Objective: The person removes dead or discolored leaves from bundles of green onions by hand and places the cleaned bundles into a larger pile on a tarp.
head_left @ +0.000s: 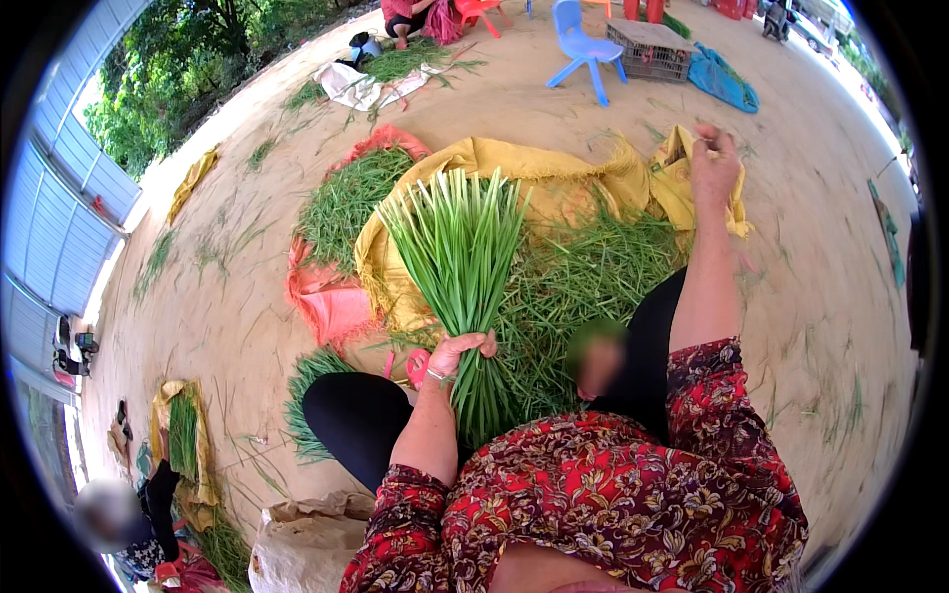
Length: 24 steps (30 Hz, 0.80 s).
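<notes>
My left hand [460,354] is wrapped round the middle of a thick bunch of garlic chives [463,247]. The pale cut ends fan out away from me, and the green leaves hang down toward my lap. My right hand [715,166] is raised out to the right, above the end of a yellow woven sack [514,156]. Its fingers are drawn together, and I cannot make out what they hold, if anything. A heap of loose green leaves [593,287] lies on the sack between my legs.
A red sack [331,296] with green trimmings [351,203] lies left of the yellow one. More chives [314,395] rest beside my left knee. Farther off stand a blue plastic chair [583,44] and a crate [647,51]. Other people sit at the far edge and lower left.
</notes>
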### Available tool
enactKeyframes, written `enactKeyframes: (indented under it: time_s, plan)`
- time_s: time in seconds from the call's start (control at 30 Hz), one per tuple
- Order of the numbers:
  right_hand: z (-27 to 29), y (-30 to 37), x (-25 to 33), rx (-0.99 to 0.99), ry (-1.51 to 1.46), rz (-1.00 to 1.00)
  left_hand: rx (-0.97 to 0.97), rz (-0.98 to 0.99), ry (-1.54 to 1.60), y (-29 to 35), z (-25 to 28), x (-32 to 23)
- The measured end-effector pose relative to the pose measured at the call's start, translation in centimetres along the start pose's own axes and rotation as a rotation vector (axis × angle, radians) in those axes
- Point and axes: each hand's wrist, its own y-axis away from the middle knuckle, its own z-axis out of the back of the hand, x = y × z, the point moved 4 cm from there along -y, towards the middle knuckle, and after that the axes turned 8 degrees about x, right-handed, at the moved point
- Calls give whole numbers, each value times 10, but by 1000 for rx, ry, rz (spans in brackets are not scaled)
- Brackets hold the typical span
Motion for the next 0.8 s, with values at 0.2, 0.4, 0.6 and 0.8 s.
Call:
enactKeyframes:
  time_s: [0.2,0.4,0.6,0.8]
  plan:
    - [-113,93,31,971,-421,-634,-12,-54,32,-4,-22,-12]
    - [-156,136,63,1146,-1279,-799,-38,85,-200,-14,-40,-4]
    - [-165,143,95,1045,-911,-885,-5,173,-210,-18,-29,21]
    - [-165,149,87,896,-951,-1066,-121,81,75,-6,-29,18]
